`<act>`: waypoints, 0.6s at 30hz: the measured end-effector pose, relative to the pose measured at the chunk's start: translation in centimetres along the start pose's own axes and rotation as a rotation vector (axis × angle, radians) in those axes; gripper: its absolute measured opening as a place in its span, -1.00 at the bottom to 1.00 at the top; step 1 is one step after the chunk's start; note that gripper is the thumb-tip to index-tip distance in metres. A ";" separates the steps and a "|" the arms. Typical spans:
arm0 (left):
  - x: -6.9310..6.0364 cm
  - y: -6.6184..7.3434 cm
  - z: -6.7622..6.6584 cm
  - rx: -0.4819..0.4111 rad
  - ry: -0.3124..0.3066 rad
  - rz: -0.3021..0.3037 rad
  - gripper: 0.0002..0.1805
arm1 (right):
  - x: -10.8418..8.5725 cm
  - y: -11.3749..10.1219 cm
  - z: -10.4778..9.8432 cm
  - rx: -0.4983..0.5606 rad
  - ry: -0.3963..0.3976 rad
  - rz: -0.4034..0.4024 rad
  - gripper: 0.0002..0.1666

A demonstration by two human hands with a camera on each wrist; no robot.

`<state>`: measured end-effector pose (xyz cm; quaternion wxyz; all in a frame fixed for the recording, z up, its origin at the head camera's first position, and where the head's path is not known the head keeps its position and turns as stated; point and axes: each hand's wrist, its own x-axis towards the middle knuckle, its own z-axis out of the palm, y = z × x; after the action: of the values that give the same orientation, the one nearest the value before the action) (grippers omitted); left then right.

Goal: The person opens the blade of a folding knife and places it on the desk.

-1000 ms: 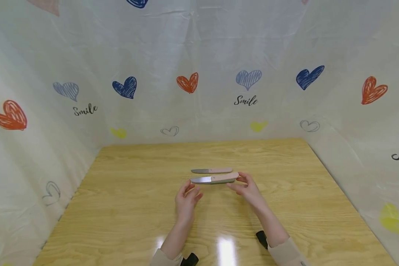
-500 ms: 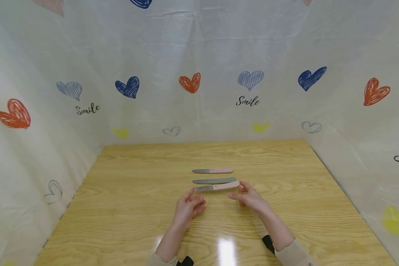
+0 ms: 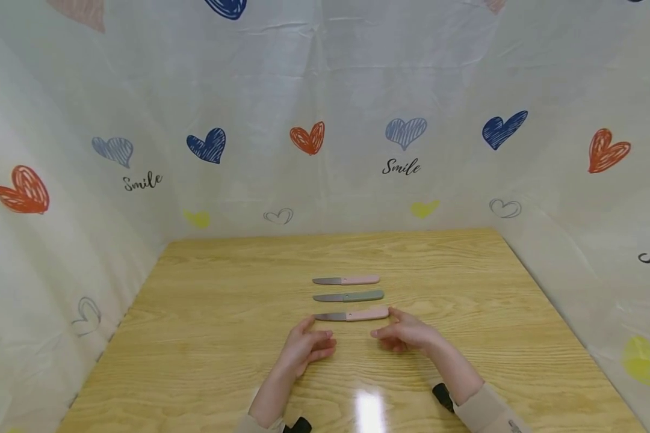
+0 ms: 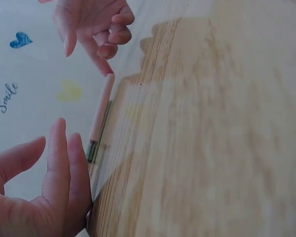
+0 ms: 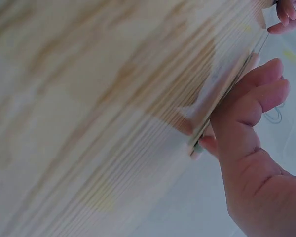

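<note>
Three small table knives lie side by side on the wooden table, blades to the left. The farthest knife [image 3: 360,280] has a pink handle, the middle knife [image 3: 364,296] a grey-green one, and the nearest knife [image 3: 367,314] a pink one. My left hand [image 3: 302,349] has an index fingertip at the blade tip of the nearest knife. At the end of that knife's handle is the index fingertip of my right hand [image 3: 408,332]. The other fingers of both hands are loosely bent and hold nothing. In the left wrist view, the pink handle [image 4: 102,106] appears edge-on near the tabletop.
The wooden table [image 3: 222,288] reaches back to a pale curtain [image 3: 352,72] printed with hearts and "Smile", which also hangs along both sides. A bright reflection shows on the tabletop near the front. Dark wrist cameras sit under both sleeves.
Both hands have brought the nearest pink-handled knife toward me and down onto the table, from above the green-handled one to a row in front of it. The other two knives stay in place.
</note>
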<state>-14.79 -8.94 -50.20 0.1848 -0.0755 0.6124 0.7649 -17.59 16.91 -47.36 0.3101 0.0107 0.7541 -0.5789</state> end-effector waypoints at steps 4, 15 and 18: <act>0.0 -0.1 -0.2 0.007 -0.003 -0.006 -0.07 | 0.2 0.1 0.1 -0.018 -0.015 -0.007 0.22; -0.1 0.3 -0.7 0.057 0.009 -0.026 -0.01 | 0.5 0.1 0.3 -0.075 0.075 -0.032 0.21; 0.0 0.6 -1.1 0.079 0.031 -0.027 -0.02 | 0.5 -0.3 0.5 -0.123 0.146 -0.062 0.19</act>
<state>-15.12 -10.09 -49.87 0.1884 -0.0880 0.6439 0.7363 -17.85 16.21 -47.41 0.2363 0.0104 0.8087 -0.5386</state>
